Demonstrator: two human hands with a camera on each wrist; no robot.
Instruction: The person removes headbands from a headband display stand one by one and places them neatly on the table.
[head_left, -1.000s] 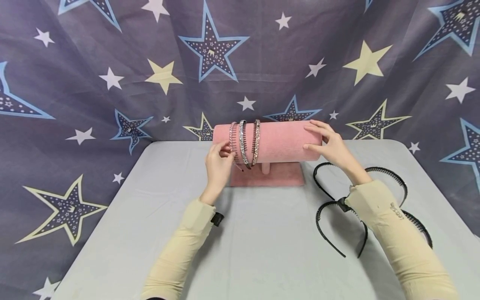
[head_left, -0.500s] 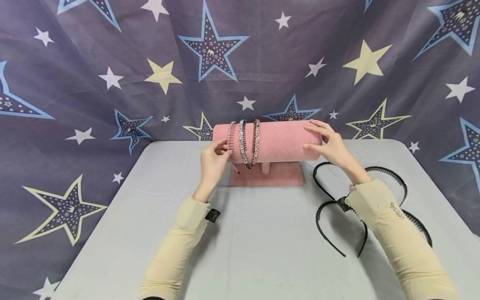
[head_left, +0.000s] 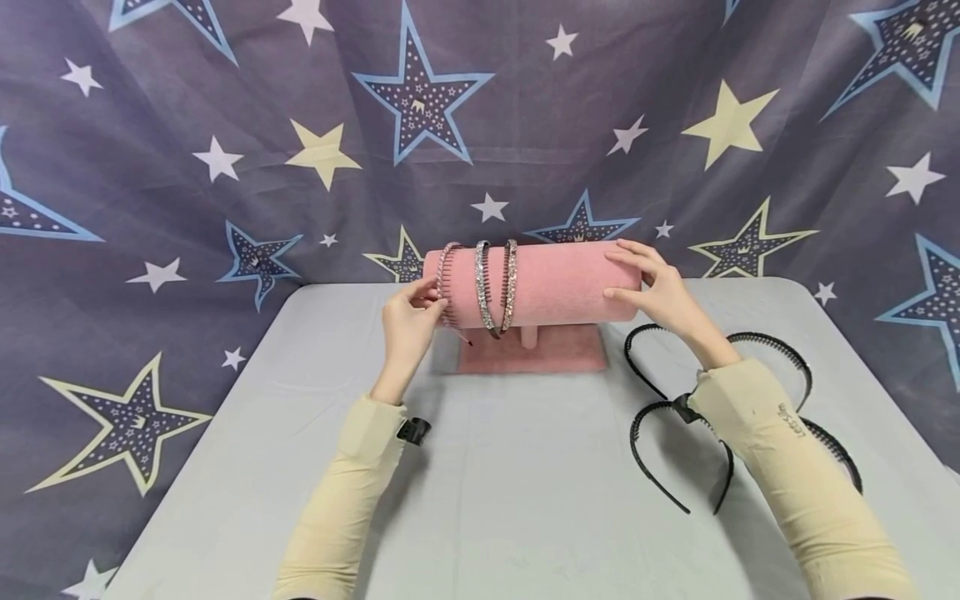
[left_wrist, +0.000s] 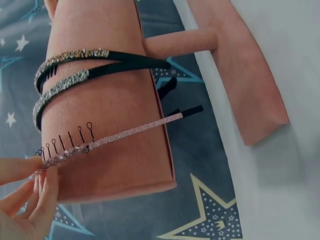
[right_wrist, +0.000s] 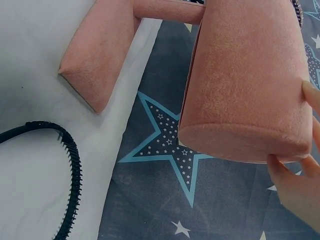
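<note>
From my remote station I record the left hand [head_left: 406, 327] grasping the pink beaded headband [left_wrist: 132, 132], its thumb and fingertips pinching the beaded band near the left end of the pink display roll [head_left: 570, 283]. The headband lies around the roll, nearest the left end of the three bands there, its wire-loop teeth showing; in the left wrist view, one black-tipped end projects past the roll's edge. The right hand [head_left: 660, 287] grasps the right end of the roll, fingers and thumb set apart upon it. Next along the roll, apart from the pink band, I note the silver glitter headband [head_left: 482, 285], and just beside it the gold glitter headband [head_left: 511, 285]. The roll lies horizontal on a short pink post [head_left: 529, 336] rising from a flat pink base [head_left: 570, 354], which sits near the far edge of the white-covered table [head_left: 525, 483], between its two rounded far corners. Toward the table's right edge lie black toothed headbands [head_left: 636, 442]; the right forearm covers part of them, so I cannot certify their number. Behind the far edge hangs a dark star-patterned cloth [head_left: 255, 108].
</note>
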